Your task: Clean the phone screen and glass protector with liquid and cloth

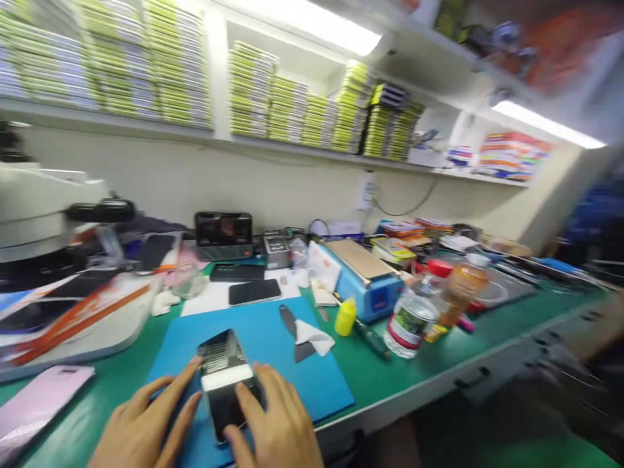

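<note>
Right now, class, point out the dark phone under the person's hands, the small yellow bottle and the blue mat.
Dark glossy phone (pixel 225 383), head view: point on its screen, between the two hands.
Small yellow plastic bottle (pixel 345 317), head view: point on its body.
Blue rectangular work mat (pixel 312 377), head view: bare right part.

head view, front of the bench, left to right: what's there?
Pink phone → left hand → dark phone on the blue mat → right hand → yellow bottle → clear water bottle → orange drink bottle.
</note>
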`<control>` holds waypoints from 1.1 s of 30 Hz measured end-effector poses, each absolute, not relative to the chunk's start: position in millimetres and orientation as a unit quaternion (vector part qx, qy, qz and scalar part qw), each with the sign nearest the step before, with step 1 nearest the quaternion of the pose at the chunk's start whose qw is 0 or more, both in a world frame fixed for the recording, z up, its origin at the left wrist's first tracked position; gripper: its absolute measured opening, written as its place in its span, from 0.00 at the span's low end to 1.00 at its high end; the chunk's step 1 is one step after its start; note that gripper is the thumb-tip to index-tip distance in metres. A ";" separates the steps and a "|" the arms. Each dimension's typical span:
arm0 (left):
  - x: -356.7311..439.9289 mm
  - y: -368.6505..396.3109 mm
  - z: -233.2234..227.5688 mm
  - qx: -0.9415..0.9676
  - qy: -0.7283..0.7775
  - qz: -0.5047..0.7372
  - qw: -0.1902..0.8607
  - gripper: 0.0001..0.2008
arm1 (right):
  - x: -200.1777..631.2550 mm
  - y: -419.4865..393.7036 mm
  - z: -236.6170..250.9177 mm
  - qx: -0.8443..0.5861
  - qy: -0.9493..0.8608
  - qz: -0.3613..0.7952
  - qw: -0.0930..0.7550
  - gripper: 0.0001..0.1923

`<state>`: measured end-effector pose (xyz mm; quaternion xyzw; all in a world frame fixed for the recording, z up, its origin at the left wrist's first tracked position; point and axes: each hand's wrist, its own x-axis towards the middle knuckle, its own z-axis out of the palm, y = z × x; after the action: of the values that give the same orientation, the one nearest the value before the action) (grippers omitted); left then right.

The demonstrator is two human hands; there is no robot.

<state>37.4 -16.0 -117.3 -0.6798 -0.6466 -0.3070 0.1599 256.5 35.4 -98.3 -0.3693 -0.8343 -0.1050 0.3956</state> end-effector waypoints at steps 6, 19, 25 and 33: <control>41.9 -24.2 -97.6 -0.679 -0.657 -0.269 0.185 0.21 | 255.9 34.1 -82.4 -0.265 -0.878 -0.188 0.352 0.16; 50.2 -33.4 -78.4 -0.687 -0.661 -0.257 0.158 0.22 | 254.1 17.3 -38.4 -0.248 -0.933 -0.175 0.192 0.18; 54.4 -33.5 -66.4 -0.678 -0.677 -0.255 0.131 0.21 | 250.9 20.3 -40.0 -0.213 -0.930 -0.222 0.201 0.15; 54.7 -34.8 -59.4 -0.671 -0.677 -0.279 0.114 0.21 | 249.6 18.3 -38.3 -0.172 -0.926 -0.260 0.213 0.16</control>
<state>54.7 -34.8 -59.4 -0.6711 -0.6773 -0.2791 0.1140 249.6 18.3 -38.3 -0.1717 -0.9259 -0.2605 0.2130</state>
